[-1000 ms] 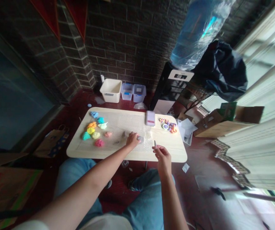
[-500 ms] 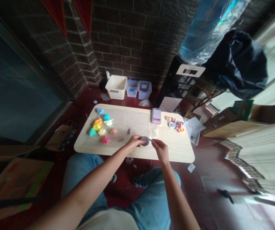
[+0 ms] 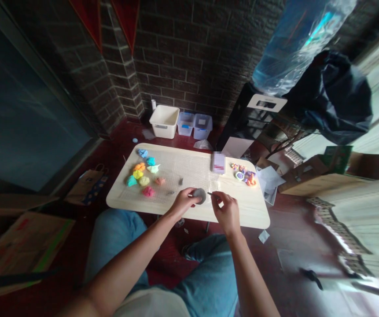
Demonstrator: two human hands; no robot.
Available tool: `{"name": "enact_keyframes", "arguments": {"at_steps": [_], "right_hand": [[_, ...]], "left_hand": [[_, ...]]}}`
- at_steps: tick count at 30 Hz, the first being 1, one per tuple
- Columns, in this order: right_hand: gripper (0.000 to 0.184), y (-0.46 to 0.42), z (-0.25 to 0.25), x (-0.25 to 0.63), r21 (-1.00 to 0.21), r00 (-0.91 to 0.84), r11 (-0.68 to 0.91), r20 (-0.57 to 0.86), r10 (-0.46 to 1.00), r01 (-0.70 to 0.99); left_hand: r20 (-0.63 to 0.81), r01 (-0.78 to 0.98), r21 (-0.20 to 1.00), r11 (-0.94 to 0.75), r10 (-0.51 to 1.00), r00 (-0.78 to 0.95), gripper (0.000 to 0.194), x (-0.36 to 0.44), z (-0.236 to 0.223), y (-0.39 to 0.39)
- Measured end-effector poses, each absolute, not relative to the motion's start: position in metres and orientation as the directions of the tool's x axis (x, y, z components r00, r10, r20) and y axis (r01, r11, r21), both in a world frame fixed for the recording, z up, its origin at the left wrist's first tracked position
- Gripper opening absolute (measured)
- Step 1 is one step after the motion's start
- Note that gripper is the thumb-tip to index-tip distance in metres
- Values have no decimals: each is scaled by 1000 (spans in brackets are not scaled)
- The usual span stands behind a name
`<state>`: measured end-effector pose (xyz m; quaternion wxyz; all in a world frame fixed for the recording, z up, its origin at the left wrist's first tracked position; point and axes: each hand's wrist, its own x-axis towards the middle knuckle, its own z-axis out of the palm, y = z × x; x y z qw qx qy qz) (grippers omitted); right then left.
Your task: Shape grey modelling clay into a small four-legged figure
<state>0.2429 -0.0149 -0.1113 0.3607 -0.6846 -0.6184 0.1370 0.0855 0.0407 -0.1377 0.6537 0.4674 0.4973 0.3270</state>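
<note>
Between the thumb and fingers of my left hand [image 3: 185,201] is a flat grey clay disc [image 3: 199,196], held above the near side of the table [image 3: 248,211]. My right hand [image 3: 226,208] pinches a thin dark grey strip [image 3: 211,194], probably clay, a short gap to the right of the disc. Small grey bits [image 3: 181,181] lie on the bubble wrap [image 3: 189,165] beyond my left hand. Left on the table are several soft clay lumps, among them a red lump [image 3: 148,191], a yellow lump [image 3: 138,174] and a blue lump [image 3: 142,152].
A pale box-shaped item [image 3: 218,163] stands at the table's far side. Orange and purple clay pieces [image 3: 250,178] sit at its right end. Behind are a white bin [image 3: 164,122], blue clear bins [image 3: 203,126] and a water dispenser [image 3: 242,119]. Cardboard boxes [image 3: 308,178] stand at right.
My right hand has moved slightly right, widening the gap between the dark strip and the disc. My left hand still holds the disc. The whole view has shifted slightly.
</note>
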Motion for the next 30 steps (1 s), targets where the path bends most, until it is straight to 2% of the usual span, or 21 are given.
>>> {"name": "enact_keyframes", "arguments": {"at_steps": [7, 13, 22, 30], "right_hand": [[17, -16, -101, 235, -641, 150, 48, 251, 956, 766], [16, -15, -95, 230, -673, 147, 59, 245, 958, 738], [19, -15, -92, 225, -855, 243, 44, 196, 950, 516], [21, -22, -87, 224, -914, 259, 107, 221, 940, 392]], "left_hand": [[-325, -4, 941, 337, 911, 253, 31, 82, -129, 31], [-305, -29, 946, 322, 918, 254, 32, 79, -123, 29], [-314, -80, 935, 346, 910, 272, 34, 73, -104, 20], [-296, -139, 928, 346, 910, 289, 39, 68, -83, 13]]}}
